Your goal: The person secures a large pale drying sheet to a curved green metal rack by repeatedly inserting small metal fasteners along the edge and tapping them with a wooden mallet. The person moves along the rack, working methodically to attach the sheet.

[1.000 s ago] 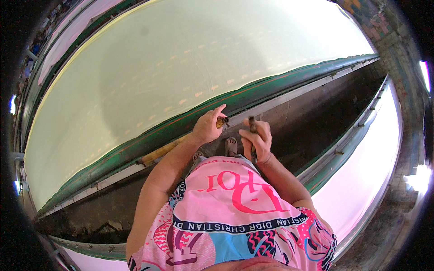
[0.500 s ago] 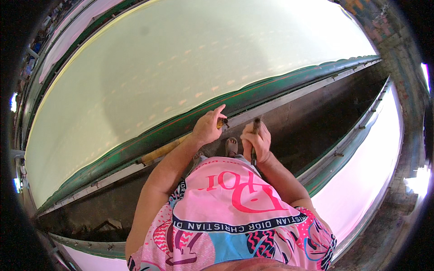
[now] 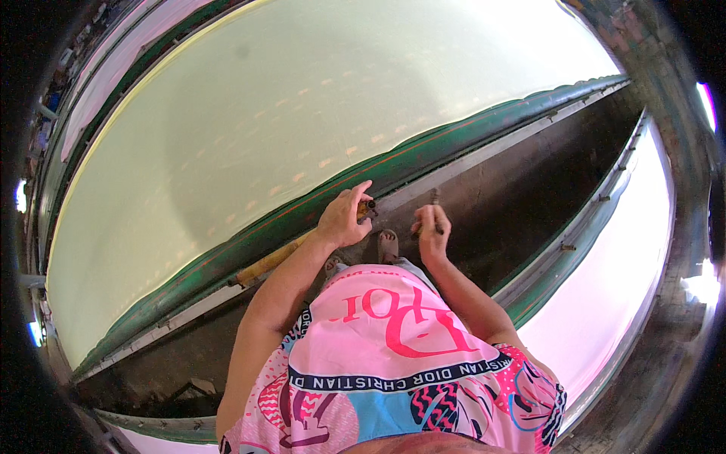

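My left hand is closed round the end of a yellow rod, which lies along the pale rail at the edge of the long table. Its dark end pokes out between my thumb and forefinger. To the right, over the dark gap, my right hand grips a thin dark stick-like tool. Only its top end and a short bit by the fingers show, so its exact kind cannot be made out. The two hands are apart.
Pale yellow-green cloth covers the long table beyond my hands, with a green edge strip along its near side. Behind me on the right, another table carries pink-white cloth. A dark aisle lies between, my sandalled foot in it.
My right hand has turned with the dark tool, whose lower end no longer shows below the fist. My left hand keeps its hold on the rod. The whole view has shifted slightly.
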### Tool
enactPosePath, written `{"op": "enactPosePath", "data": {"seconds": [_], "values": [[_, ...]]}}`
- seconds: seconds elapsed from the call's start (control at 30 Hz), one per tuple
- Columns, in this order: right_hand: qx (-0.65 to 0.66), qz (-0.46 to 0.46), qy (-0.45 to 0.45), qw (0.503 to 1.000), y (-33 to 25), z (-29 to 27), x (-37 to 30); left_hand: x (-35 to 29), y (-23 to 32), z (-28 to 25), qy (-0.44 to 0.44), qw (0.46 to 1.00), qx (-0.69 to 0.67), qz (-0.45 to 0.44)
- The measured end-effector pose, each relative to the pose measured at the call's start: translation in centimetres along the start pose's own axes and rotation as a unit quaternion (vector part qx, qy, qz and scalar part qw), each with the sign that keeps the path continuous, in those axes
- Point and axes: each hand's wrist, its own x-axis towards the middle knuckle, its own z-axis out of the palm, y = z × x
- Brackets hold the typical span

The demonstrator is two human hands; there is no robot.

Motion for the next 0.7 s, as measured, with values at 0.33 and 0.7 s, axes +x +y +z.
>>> {"op": "enactPosePath", "data": {"seconds": [0.33, 0.7], "values": [[-0.070, 0.068, -0.194, 0.976, 2.2, 2.3, -0.2, -0.3, -0.4, -0.4, 0.011, 1.000, 0.000, 0.015], [-0.132, 0.036, -0.254, 0.957, 1.0, 2.0, 0.4, -0.1, -0.3, -0.3, 0.021, 0.999, 0.010, 0.025]]}}
